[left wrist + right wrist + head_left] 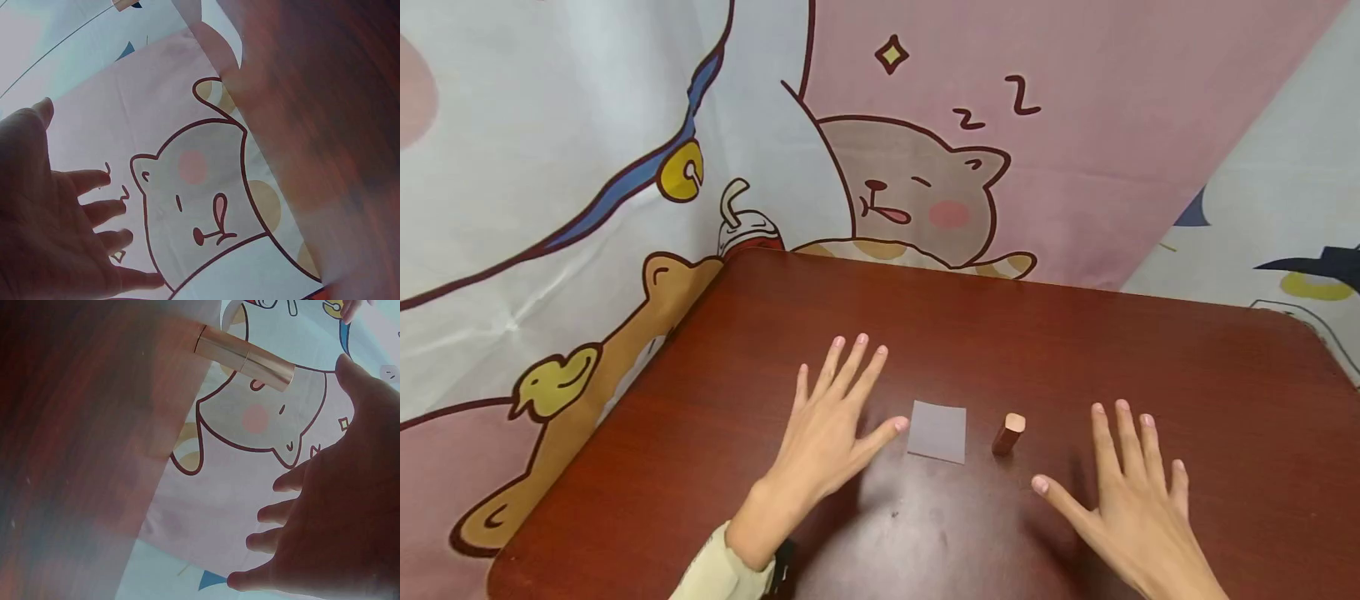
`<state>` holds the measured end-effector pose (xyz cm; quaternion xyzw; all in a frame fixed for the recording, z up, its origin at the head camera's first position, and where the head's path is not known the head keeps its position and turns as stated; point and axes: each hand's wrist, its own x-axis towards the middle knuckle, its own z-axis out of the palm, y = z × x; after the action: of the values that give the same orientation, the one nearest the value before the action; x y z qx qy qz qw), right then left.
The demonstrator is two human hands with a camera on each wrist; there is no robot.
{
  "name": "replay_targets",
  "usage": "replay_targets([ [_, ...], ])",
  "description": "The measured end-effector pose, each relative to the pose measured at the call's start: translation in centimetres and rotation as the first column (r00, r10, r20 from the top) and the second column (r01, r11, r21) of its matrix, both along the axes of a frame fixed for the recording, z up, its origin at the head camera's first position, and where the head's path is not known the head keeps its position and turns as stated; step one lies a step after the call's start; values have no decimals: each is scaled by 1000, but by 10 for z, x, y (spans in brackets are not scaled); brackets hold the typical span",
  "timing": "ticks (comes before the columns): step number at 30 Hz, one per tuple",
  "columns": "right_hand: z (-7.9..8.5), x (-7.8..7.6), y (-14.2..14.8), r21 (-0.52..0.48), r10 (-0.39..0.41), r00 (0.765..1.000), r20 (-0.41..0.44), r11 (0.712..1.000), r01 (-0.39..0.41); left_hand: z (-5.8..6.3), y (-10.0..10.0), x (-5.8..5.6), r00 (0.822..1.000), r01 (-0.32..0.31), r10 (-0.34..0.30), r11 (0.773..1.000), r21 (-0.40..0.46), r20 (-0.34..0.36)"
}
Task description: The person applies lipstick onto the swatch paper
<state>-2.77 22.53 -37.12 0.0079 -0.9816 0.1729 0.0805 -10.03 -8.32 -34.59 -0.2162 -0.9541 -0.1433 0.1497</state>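
A small pale grey-violet square sheet lies flat on the brown table. To its right a rose-gold tube, like a lipstick, stands upright; the right wrist view also catches this lipstick tube, with a seam around its middle. My left hand is held over the table left of the sheet, fingers spread, its thumb tip right at the sheet's left edge in the head view. Right of the tube, my right hand has its fingers spread too, thumb pointing toward the tube. Neither hand holds anything.
The glossy brown table reaches back to a wall covering printed with cartoon animals, which also runs along the left side. A light sleeve covers my left forearm, with a dark band at the wrist.
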Motion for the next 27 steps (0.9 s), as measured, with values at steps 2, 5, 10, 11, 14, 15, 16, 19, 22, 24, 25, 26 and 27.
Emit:
replay_targets([
  [2,0,1,-1,-2,-5,1000,17,1000,5,3,1,0,1000,19,-20,1000,-4,-6],
  [5,-1,2,-1,-4,-11,999,41,1000,11,9,5,0,999,49,-49,999,-19,-3],
  [10,-1,5,-1,5,-22,999,47,1000,22,16,16,-1,993,113,-111,992,-50,41],
  [11,-1,5,-1,6,-21,999,41,1000,21,17,19,-2,991,129,-126,990,-57,50],
  [14,-1,7,1,6,-17,1000,18,1000,17,19,29,-4,983,175,-170,981,-82,68],
  [15,-2,7,1,5,-14,1000,11,1000,14,19,32,-5,981,188,-183,978,-89,69],
  [16,-2,7,2,5,-12,1000,6,1000,12,20,35,-6,979,199,-193,975,-95,70],
  [19,-2,7,2,1,-8,1000,-2,1000,8,21,42,-8,975,219,-213,970,-107,60],
  [22,-2,7,1,2,-7,1000,-1,1000,7,22,45,-7,975,221,-215,969,-113,57],
  [24,-2,7,1,2,-5,1000,-3,1000,5,21,46,-7,976,217,-212,969,-120,53],
  [25,-2,7,1,4,-5,1000,-2,1000,5,21,46,-7,976,215,-210,969,-124,53],
  [26,-2,7,1,4,-4,1000,-3,1000,4,21,46,-7,977,213,-208,968,-130,52],
  [27,-2,6,2,3,-2,1000,-5,1000,2,21,46,-7,977,212,-207,968,-135,51],
])
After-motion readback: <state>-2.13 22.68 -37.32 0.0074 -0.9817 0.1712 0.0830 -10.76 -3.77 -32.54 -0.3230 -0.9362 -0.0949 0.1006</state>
